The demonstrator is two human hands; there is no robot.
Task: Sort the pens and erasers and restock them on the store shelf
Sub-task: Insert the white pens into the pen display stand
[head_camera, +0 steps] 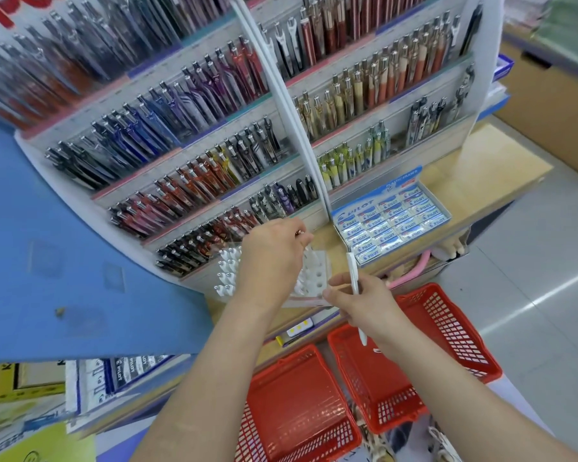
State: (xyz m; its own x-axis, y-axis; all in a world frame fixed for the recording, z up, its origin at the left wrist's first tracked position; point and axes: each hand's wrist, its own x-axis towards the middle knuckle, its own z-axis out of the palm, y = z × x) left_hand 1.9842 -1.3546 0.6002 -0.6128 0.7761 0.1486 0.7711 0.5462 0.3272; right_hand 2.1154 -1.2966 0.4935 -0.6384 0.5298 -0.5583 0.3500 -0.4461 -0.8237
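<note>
Eraser box (354,211) reads PILOT; right hand (364,305) grips pen (351,265).

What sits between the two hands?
A clear holed tray lies between left hand and right hand, which grips a white pen; head view.

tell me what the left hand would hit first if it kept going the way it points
Probably the lowest pen rows of the display, beside the white divider: the left hand points up and right, over the tray of white pens. Depth is unclear, so this is a guess.
</note>
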